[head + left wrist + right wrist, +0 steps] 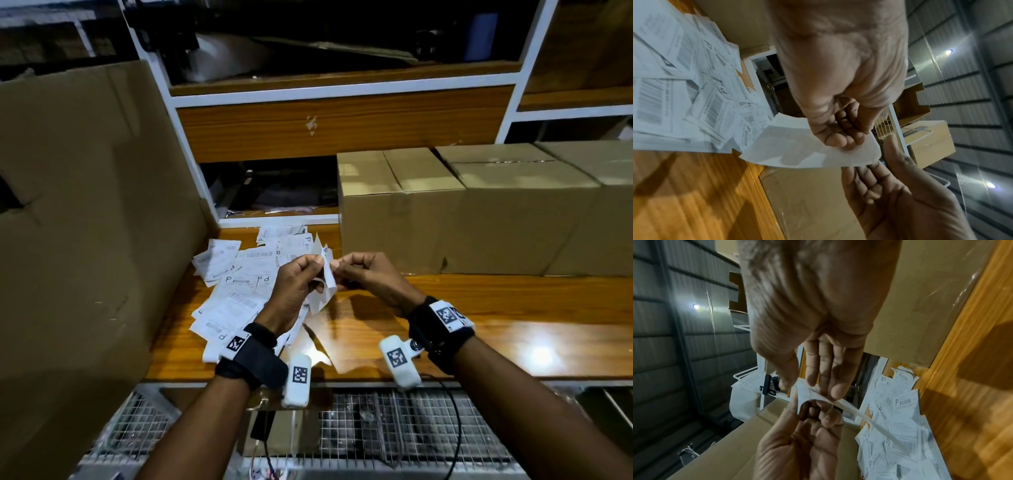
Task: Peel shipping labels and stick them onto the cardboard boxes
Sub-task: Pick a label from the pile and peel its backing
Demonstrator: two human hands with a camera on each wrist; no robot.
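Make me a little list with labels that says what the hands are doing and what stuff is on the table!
left hand: pinches one side of a white label
right hand: pinches the other side of the same label, at its top edge
label: held up above the table, its layers parting at the top
label pile: loose printed labels with barcodes, spread on the table under the left hand
table: shiny orange wood
cardboard boxes: closed, at the back right
labels on boxes: none visible
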